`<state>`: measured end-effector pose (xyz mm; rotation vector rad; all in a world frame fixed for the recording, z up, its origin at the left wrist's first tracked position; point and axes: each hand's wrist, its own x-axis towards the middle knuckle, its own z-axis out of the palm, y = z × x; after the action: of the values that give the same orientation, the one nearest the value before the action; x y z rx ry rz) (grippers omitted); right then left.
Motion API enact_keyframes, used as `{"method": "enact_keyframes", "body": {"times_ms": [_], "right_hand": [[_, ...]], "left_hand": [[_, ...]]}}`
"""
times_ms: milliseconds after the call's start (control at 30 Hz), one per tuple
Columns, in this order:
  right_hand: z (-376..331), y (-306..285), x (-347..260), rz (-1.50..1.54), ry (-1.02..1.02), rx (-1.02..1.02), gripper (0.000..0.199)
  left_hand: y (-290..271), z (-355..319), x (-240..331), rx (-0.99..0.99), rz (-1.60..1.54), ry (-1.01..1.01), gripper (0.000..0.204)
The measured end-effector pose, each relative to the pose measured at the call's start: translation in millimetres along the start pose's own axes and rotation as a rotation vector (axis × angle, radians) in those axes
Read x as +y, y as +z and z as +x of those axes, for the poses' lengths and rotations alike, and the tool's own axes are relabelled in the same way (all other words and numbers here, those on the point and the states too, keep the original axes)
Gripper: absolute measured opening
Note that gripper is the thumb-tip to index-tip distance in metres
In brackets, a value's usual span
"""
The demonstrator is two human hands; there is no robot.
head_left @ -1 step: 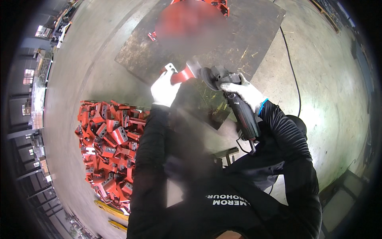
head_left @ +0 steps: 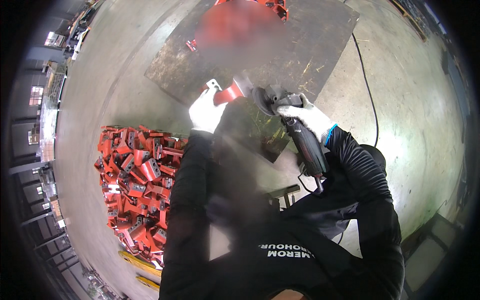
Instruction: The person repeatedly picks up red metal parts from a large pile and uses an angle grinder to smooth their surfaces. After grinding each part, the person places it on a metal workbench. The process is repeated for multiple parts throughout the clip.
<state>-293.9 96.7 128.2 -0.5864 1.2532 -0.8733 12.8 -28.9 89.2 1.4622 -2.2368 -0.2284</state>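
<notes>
My left hand, in a white glove, is closed around a red painted metal bracket. The bracket's bare metal end is blurred and points to the right. My right hand, gloved as well, grips a black angle grinder near its head. The grinder's disc stands just right of the bracket's end, and a small gap seems to lie between them. Both hands are above the dark metal plate. Fingers under the bracket and the grinder are partly hidden.
Left of me is a large heap of red brackets, with yellow bars below it. More red parts, partly blurred, lie on the plate's far side. A black cable runs over the concrete floor at right.
The angle grinder in my right hand has shifted very slightly to the right. My left hand and the bracket look almost unmoved.
</notes>
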Motion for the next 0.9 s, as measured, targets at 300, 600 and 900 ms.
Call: {"method": "enact_keyframes", "body": {"times_ms": [300,600,900], "right_hand": [[-6.2,12.1,-15.7,0.048,-0.055,0.137,0.071],[16.1,17.0,-10.8,-0.089,-0.361,0.228,0.075],[25.9,18.2,-13.5,0.028,-0.431,0.183,0.082]], "left_hand": [[13.4,6.6,4.2,-0.223,0.234,-0.345,0.07],[25.2,-20.2,3.0,-0.272,-0.679,-0.521,0.038],[-5.7,-29.4,41.3,-0.391,-0.88,-0.282,0.033]]}}
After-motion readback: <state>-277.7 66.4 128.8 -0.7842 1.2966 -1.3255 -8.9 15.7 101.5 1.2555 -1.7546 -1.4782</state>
